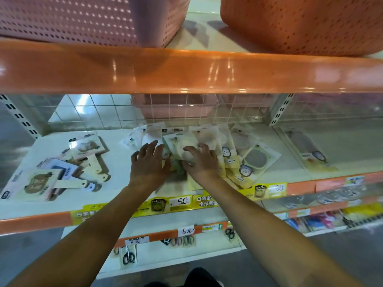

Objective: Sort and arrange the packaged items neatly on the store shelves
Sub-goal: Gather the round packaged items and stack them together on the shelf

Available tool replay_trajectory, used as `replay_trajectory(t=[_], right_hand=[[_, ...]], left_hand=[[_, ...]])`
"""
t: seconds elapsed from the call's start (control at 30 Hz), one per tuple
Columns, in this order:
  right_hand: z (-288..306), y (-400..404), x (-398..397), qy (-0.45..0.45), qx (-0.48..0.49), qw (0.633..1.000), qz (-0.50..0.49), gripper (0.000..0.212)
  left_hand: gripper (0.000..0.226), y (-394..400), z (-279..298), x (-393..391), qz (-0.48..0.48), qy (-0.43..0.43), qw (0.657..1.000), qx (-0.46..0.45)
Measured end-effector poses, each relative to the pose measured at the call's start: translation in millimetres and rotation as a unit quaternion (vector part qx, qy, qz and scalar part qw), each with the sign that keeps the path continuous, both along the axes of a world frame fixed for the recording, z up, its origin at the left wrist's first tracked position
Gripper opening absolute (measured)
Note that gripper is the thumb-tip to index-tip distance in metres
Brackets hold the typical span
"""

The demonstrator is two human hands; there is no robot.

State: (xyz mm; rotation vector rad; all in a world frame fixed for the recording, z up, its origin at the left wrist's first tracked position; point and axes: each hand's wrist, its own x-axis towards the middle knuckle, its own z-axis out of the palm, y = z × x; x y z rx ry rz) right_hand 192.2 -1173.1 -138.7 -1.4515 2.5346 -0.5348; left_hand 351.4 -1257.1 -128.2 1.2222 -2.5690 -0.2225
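Both hands rest on a pile of flat packaged items (209,148) at the centre of the frame, on the white middle shelf (118,160). The left hand (148,162) lies palm down with fingers spread wide, at the pile's left edge. The right hand (202,161) presses on the pile with fingers spread, gripping nothing clearly. A second group of brush packages (62,166) lies well apart at centre left

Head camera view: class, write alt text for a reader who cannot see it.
Both hands, left hand and right hand, press flat on a loose pile of packets on a white store shelf. Packaged brushes lie scattered to the left; pink baskets sit above.
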Motion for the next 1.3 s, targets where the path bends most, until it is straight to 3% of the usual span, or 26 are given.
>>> replay_trajectory(t=[0.37, 0.83, 1.3], right_hand=[[5, 32, -47, 0.039, -0.046, 0.996, -0.068, 0.044], [15, 142, -214, 0.049, -0.069, 0.985, -0.154, 0.046], [-2, 187, -332, 0.039, 0.008, 0.986, -0.161, 0.049]], left_hand=[[0.05, 16, 9, -54, -0.06, 0.005, 0.998, -0.004], [0.05, 104, 13, -228, -0.125, 0.003, 0.992, -0.01], [0.05, 157, 1, -313, -0.088, -0.032, 0.996, -0.012]])
